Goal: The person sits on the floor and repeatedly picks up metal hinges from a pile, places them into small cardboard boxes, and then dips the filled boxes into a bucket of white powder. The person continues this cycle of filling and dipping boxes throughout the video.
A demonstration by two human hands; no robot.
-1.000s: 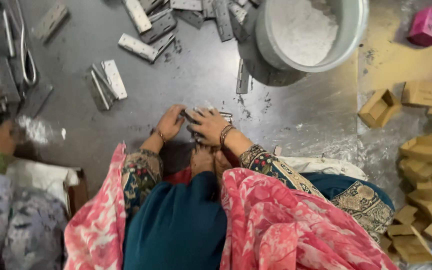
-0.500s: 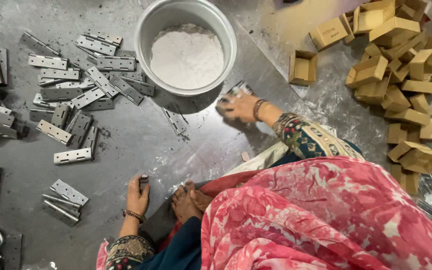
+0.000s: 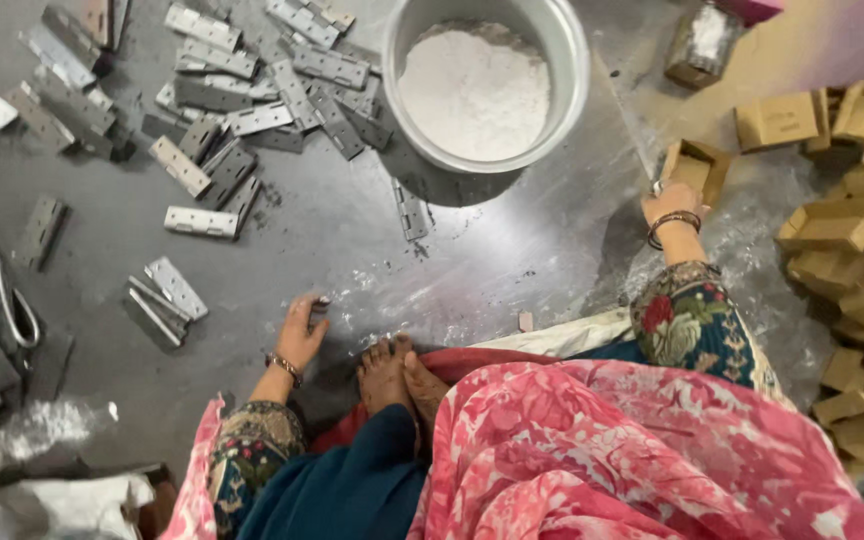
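On floor near its right edge, right hand (image 3: 670, 200) grips small metal piece beside open cardboard box (image 3: 697, 168); left hand (image 3: 302, 330) lies flat, loosely open, touching small hinge (image 3: 320, 300).

A small open cardboard box (image 3: 697, 165), tan and tilted, is touched by the right hand (image 3: 672, 200) near the floor's right edge. A small metal piece (image 3: 320, 300) is pressed under the left hand (image 3: 300, 335), near the floor's lower middle.

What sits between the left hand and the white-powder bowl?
One loose metal hinge on bare, dusty grey floor, shown in the head view between the left hand and the bowl.
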